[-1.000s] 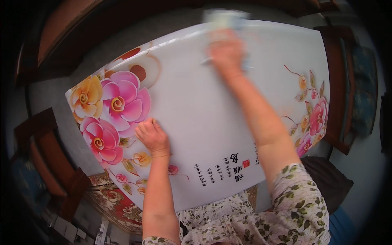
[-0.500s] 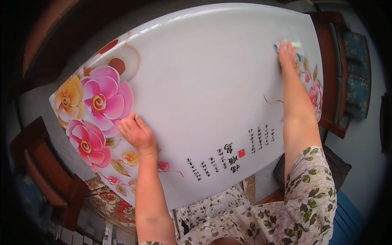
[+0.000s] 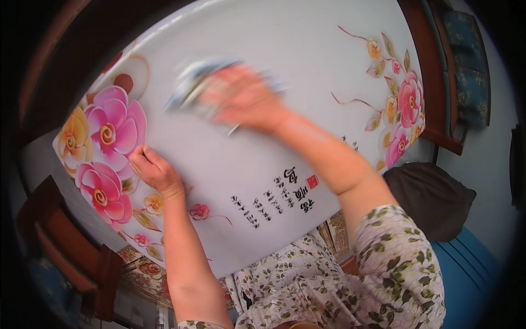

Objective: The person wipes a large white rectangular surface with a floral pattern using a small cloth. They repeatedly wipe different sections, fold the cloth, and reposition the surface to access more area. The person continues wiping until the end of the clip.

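Note:
A glossy white tabletop printed with flowers and dark characters spreads out in front of me. My right hand, smeared by motion, presses a blue-and-white cloth against its surface, left of the middle. The cloth is blurred and partly hidden under the fingers. My left hand rests on the tabletop's left part, beside the big pink printed flower. Its fingers are curled together and nothing shows in them.
A wooden seat with dark blue patterned cushions stands beyond the right edge. A dark wooden chair is at the lower left. At the lower right, a dark cloth-like bundle lies by a blue slatted surface.
My right hand has swept the cloth leftward across the tabletop, from the far right to left of the middle. My left hand stays near the pink flower. The view has shifted slightly.

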Demonstrator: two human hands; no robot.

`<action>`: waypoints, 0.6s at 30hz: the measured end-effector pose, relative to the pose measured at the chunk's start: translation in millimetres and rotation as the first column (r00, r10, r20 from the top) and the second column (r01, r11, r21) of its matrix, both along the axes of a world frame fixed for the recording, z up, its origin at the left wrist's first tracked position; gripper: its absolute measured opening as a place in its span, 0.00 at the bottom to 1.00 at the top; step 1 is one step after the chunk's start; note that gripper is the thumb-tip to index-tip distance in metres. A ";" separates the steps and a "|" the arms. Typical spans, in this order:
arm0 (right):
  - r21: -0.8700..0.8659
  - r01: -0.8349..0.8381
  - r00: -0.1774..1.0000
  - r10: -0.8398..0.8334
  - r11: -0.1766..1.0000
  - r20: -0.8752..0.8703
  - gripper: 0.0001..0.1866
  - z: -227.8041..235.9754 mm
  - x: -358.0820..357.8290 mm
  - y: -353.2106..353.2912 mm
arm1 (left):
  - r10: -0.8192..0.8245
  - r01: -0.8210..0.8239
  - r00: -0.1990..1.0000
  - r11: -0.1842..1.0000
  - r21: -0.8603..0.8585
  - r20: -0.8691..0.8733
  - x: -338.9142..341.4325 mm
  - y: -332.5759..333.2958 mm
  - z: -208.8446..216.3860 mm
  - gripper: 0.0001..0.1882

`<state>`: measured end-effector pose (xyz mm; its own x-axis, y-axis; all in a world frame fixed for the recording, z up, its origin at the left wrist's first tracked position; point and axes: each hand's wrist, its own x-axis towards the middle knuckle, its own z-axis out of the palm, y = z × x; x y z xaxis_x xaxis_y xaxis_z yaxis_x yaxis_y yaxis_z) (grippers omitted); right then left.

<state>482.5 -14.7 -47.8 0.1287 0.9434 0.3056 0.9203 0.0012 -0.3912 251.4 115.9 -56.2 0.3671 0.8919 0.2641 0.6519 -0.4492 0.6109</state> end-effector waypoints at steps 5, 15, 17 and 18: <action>0.151 0.961 0.135 -0.870 0.232 0.475 0.16 -25.6 143.5 -245.2 | -0.013 0.013 1.000 0.999 0.030 0.002 5.6 -0.7 0.0 0.10; 0.096 0.121 0.980 -0.103 0.988 -0.168 0.23 1.0 -185.2 -80.7 | -0.039 0.053 0.995 0.988 0.148 -0.092 -10.5 24.4 -18.3 0.11; 0.082 0.014 0.970 0.007 0.997 -0.244 0.24 1.6 -155.0 -103.0 | -0.054 0.064 0.996 0.989 0.132 -0.072 -12.6 17.3 -16.3 0.12; -0.019 0.159 0.956 -0.159 0.987 -0.245 0.24 -6.6 -117.6 -127.8 | -0.069 0.077 0.995 0.991 0.113 -0.073 -10.4 12.8 -15.4 0.12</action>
<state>364.9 -142.4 -54.4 0.3479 0.9044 0.2471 0.7844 -0.1364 -0.6051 241.0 128.7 -71.6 0.4514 0.8269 0.3355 0.6535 -0.5623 0.5067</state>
